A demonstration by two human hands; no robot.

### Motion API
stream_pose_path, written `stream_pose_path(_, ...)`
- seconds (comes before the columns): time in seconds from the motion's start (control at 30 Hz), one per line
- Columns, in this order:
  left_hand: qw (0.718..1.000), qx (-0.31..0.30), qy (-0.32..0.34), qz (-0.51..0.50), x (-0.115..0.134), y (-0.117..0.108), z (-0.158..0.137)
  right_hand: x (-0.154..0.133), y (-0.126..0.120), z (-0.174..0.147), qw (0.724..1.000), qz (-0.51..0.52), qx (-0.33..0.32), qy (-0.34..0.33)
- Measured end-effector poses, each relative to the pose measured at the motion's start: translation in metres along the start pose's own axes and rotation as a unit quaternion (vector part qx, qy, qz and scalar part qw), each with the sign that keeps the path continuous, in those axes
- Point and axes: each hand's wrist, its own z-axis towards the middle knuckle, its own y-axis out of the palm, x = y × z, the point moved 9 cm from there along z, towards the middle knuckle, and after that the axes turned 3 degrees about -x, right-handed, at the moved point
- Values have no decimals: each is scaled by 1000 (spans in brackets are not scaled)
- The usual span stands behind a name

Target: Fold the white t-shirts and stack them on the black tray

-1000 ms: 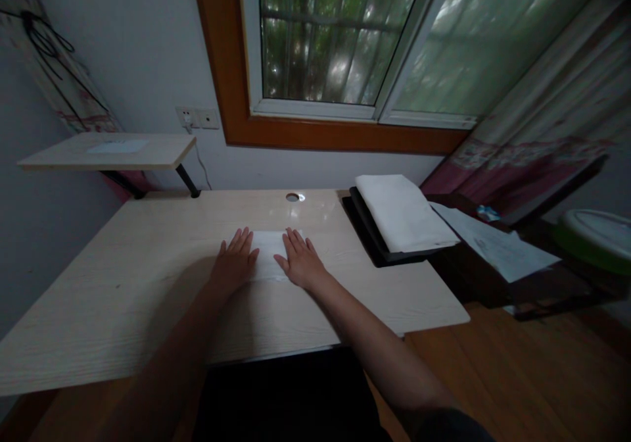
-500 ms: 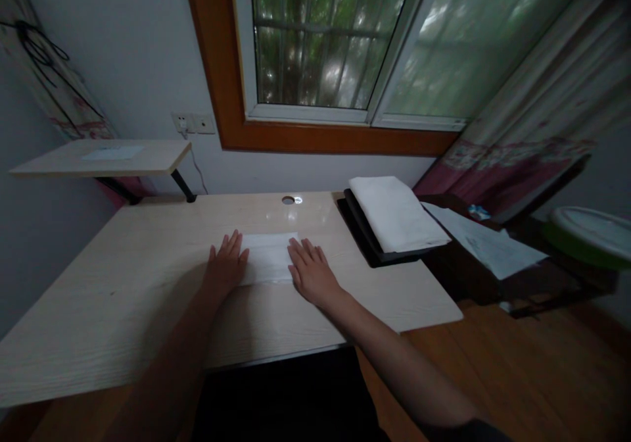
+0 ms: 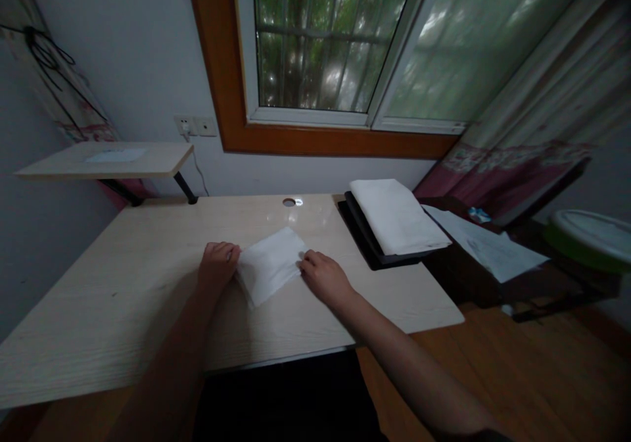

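Between my hands is a folded white cloth-like sheet (image 3: 272, 264), turned at a slant above the wooden desk (image 3: 162, 258). Its exact material is hard to make out in the dim light. My left hand (image 3: 217, 266) is closed at the sheet's left side, fingers curled in. On the opposite side, my right hand (image 3: 323, 274) pinches the right edge between thumb and fingers. Whether the sheet touches the desk all along its lower corner, I cannot tell.
A stack of folded white sheets (image 3: 397, 215) lies on a black folder-like object (image 3: 357, 231) at the desk's right. A raised shelf (image 3: 162, 162) stands at the back left. Beyond the right edge are a paper sheet (image 3: 486, 241) and a green tub (image 3: 586, 241).
Both hands were lying flat with fingers spread on the sheet. Now their fingers are closed on its sides, and the sheet has been turned to a slant.
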Motion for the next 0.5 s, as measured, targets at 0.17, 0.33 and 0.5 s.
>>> stream_pose_path(0.17,995,-72,20,-67,26,13,0,49,-5,-2,994,28,19,108)
stream_pose_path(0.33,972,-169,89,-136,58,29,-6,67,-1,-6,979,91,37,177)
stream_pose_path(0.5,935,-231,137,-233,84,31,-16,76,15,-3,946,228,54,222)
